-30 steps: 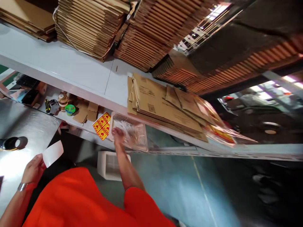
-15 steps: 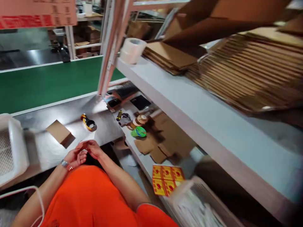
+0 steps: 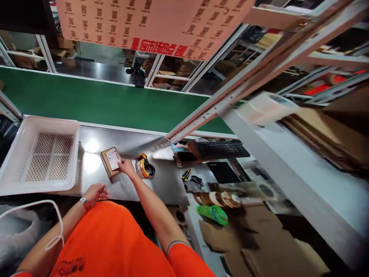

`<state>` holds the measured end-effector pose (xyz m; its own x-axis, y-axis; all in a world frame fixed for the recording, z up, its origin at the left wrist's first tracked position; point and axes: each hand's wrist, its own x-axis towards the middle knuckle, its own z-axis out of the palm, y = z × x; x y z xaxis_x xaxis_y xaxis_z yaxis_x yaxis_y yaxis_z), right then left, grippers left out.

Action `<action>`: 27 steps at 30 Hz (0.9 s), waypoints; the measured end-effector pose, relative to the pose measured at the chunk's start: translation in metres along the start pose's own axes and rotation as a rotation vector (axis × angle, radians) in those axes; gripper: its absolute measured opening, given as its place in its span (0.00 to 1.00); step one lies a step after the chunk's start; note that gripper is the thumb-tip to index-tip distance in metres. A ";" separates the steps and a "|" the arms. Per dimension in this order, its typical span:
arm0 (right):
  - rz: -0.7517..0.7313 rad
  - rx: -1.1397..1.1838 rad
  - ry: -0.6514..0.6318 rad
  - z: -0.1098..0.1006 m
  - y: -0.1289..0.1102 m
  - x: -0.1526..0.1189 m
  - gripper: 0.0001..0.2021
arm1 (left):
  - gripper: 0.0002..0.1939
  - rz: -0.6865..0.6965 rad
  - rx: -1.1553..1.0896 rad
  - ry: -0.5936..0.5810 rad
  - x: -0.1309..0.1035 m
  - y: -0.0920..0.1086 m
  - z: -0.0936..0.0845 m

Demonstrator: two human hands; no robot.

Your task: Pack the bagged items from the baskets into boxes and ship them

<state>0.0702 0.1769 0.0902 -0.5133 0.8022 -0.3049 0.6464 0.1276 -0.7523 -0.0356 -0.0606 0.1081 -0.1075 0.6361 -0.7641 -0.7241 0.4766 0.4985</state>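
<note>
A small cardboard box [image 3: 105, 164] lies on the metal table [image 3: 93, 177], with a white printed label [image 3: 113, 158] on its top face. My right hand [image 3: 126, 167] reaches to the box's right side, its fingers closed at the label's lower right edge. Close to the table's front edge is my left hand [image 3: 95, 194], wearing a metal watch; its fingers are loosely bent and apart, and nothing shows in them. An orange and black tape dispenser [image 3: 142, 161] rests just right of my right hand.
A white plastic basket [image 3: 75, 154] stands at the left. Behind the table runs a green conveyor belt [image 3: 115, 100]. On the right are a keyboard [image 3: 221, 149], a green container [image 3: 211, 214] and a shelf [image 3: 291, 161] with tape rolls [image 3: 261, 109] and cardboard. A pink sign [image 3: 170, 23] hangs above.
The view has swung left, bringing the basket into full sight. My hands, together before, are apart: the right has gone forward to the box, whose top now shows the white label.
</note>
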 end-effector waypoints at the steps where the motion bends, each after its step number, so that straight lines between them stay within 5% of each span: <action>1: 0.024 -0.078 -0.007 0.001 -0.003 0.002 0.06 | 0.10 0.001 0.011 -0.010 0.000 0.002 -0.005; 8: 0.119 -0.430 -0.065 0.002 -0.020 0.017 0.13 | 0.17 0.011 0.070 -0.047 0.000 0.020 -0.041; 13: 0.175 -0.543 -0.082 -0.016 -0.023 0.036 0.23 | 0.17 0.020 0.041 -0.048 -0.001 0.021 -0.055; 18: 0.078 -0.563 -0.017 -0.039 -0.027 0.049 0.17 | 0.17 0.055 -0.021 -0.007 -0.004 0.013 -0.065; 21: -0.120 -0.528 0.014 -0.023 -0.034 0.047 0.24 | 0.18 0.087 -0.056 0.027 -0.005 0.006 -0.065; 27: -0.458 -0.539 -0.109 0.046 -0.022 0.024 0.47 | 0.23 0.122 -0.083 0.050 -0.004 -0.017 -0.056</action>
<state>0.0176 0.1664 0.0722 -0.8350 0.5401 -0.1055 0.5273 0.7305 -0.4339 -0.0610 -0.1052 0.0793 -0.2304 0.6540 -0.7205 -0.7570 0.3448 0.5551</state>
